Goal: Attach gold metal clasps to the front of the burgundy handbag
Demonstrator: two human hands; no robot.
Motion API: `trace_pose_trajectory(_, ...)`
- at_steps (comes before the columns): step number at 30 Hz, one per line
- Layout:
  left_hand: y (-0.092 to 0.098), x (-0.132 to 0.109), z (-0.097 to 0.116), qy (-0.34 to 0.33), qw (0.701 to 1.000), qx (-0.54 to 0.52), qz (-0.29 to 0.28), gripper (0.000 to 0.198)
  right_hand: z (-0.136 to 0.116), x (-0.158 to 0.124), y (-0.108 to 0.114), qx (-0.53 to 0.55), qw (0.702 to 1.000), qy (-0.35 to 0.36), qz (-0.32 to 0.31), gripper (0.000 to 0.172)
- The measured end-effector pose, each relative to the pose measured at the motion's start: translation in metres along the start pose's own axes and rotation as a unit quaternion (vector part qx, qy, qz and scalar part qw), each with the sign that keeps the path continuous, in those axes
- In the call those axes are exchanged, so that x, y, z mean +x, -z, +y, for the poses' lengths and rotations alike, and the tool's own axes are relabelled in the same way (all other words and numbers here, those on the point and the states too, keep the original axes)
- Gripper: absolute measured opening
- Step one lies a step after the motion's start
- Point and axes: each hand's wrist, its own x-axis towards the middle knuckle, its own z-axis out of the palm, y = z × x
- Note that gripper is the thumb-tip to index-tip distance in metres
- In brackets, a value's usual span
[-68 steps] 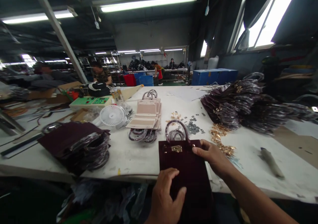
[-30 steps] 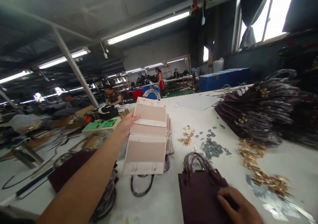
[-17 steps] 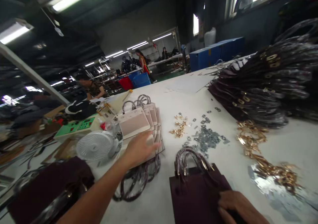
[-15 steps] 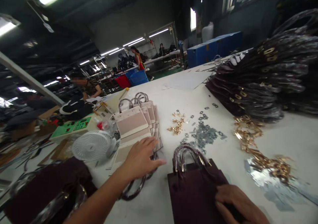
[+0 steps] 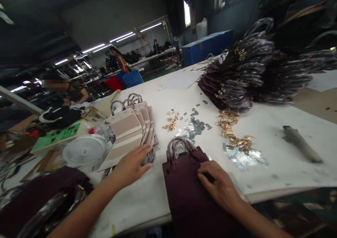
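My left hand (image 5: 131,166) lies flat, fingers spread, on the near end of a fanned stack of beige bag panels (image 5: 129,130) with looped handles. My right hand (image 5: 219,185) rests on a dark maroon bag (image 5: 184,188) at the table's front edge. Its fingers are curled over the bag's face, and whether they grip anything is hidden. The maroon bag's plastic-wrapped handles (image 5: 177,147) point away from me.
Gold clasps (image 5: 231,132) and silver metal bits (image 5: 195,125) are scattered on the white table (image 5: 273,125). A big heap of dark bags (image 5: 250,79) sits back right. A small white fan (image 5: 84,150), a green device (image 5: 56,137), more maroon bags (image 5: 39,199) lie left. People work beyond.
My left hand lifted a beige panel, laid it back on the stack, and now presses on the stack's near end. My right hand stayed on the maroon bag. My view swung right.
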Motion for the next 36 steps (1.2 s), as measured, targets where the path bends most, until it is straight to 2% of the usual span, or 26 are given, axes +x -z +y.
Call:
trace_pose_trajectory(2, -0.029, -0.016, 0.028, 0.052, 0.994, -0.064, 0.069, 0.059, 0.001, -0.002, -0.001, -0.001, 1.000, 0.005, 0.006, 0.008)
trace_pose_trajectory(4, -0.067, -0.030, 0.050, 0.097, 0.979, -0.131, 0.122, 0.067, 0.002, -0.004, -0.001, -0.006, 1.000, 0.018, 0.015, 0.007)
trace_pose_trajectory(7, -0.122, -0.046, 0.071, 0.175, 0.933, -0.272, 0.160, 0.074, 0.003, -0.006, -0.002, -0.017, 0.999, 0.038, 0.019, 0.007)
trace_pose_trajectory(10, -0.151, -0.050, 0.087, 0.212, 0.896, -0.326, 0.214, 0.063, 0.002, -0.007, -0.002, -0.034, 0.998, 0.047, 0.010, 0.007)
trace_pose_trajectory(12, -0.155, -0.048, 0.096, 0.227, 0.886, -0.317, 0.249, 0.057, 0.002, -0.008, -0.004, -0.049, 0.997, 0.055, 0.001, 0.007)
trace_pose_trajectory(16, -0.149, -0.039, 0.104, 0.259, 0.873, -0.297, 0.288, 0.074, 0.002, -0.011, -0.005, -0.076, 0.995, 0.054, -0.020, 0.006)
trace_pose_trajectory(17, -0.149, -0.037, 0.105, 0.247, 0.878, -0.288, 0.292, 0.071, 0.002, -0.010, -0.004, -0.079, 0.995, 0.049, -0.028, 0.007)
trace_pose_trajectory(20, -0.152, -0.034, 0.104, 0.189, 0.895, -0.269, 0.303, 0.039, -0.004, 0.009, -0.001, -0.079, 0.995, 0.021, -0.055, 0.010)
trace_pose_trajectory(22, -0.158, -0.033, 0.102, 0.182, 0.888, -0.278, 0.319, 0.026, -0.010, 0.037, -0.001, -0.082, 0.994, -0.004, -0.068, 0.014)
trace_pose_trajectory(25, -0.166, -0.033, 0.100, 0.192, 0.874, -0.296, 0.334, 0.020, -0.014, 0.098, -0.015, -0.130, 0.987, -0.012, -0.092, 0.018)
trace_pose_trajectory(27, -0.169, -0.033, 0.098, 0.197, 0.871, -0.302, 0.333, 0.019, -0.008, 0.143, -0.035, -0.198, 0.972, -0.026, -0.123, 0.018)
trace_pose_trajectory(30, -0.170, -0.033, 0.096, 0.206, 0.868, -0.310, 0.328, 0.020, 0.013, 0.200, -0.072, -0.247, 0.954, -0.061, -0.160, 0.021)
trace_pose_trajectory(33, -0.171, -0.034, 0.096, 0.195, 0.864, -0.331, 0.325, 0.020, 0.035, 0.233, -0.106, -0.273, 0.939, -0.084, -0.190, 0.030)
trace_pose_trajectory(36, -0.171, -0.034, 0.096, 0.185, 0.856, -0.352, 0.332, 0.023, 0.051, 0.246, -0.126, -0.299, 0.927, -0.096, -0.202, 0.031)
